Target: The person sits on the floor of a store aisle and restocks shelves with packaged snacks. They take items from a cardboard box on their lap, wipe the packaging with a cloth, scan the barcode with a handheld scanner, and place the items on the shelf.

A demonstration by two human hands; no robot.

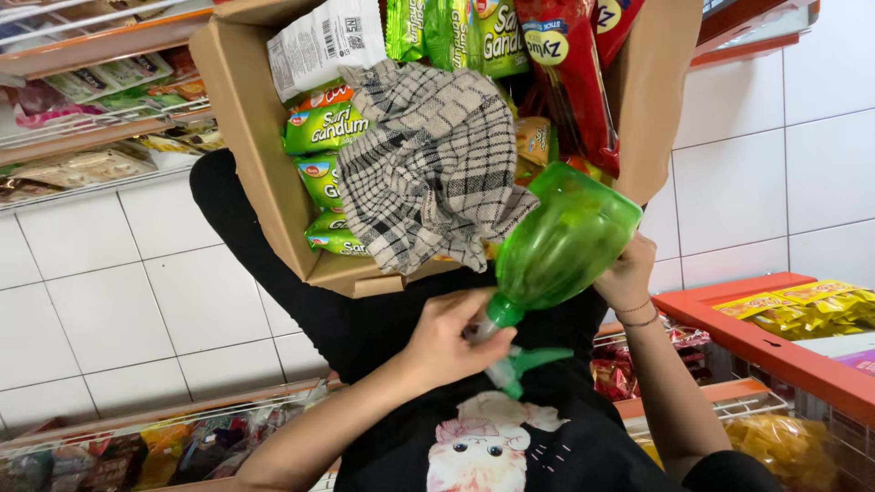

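Observation:
A translucent green spray bottle (561,241) lies tilted in front of my chest, its base up and to the right. My right hand (624,273) grips the bottle's body near the base. My left hand (447,337) closes around the neck by the green and white spray head (515,369). Just beyond the bottle, a cardboard box (246,118) rests on my black-clad legs. It holds green snack packs (324,128), red packs (570,82) and a white pack. A checked grey and white cloth (437,164) is draped over them.
White floor tiles (109,301) spread on both sides. Shelves of packaged snacks (91,91) stand at the upper left. An orange-red shelf (775,342) with yellow packets is at the right. Wire racks of snacks (182,446) run along the bottom.

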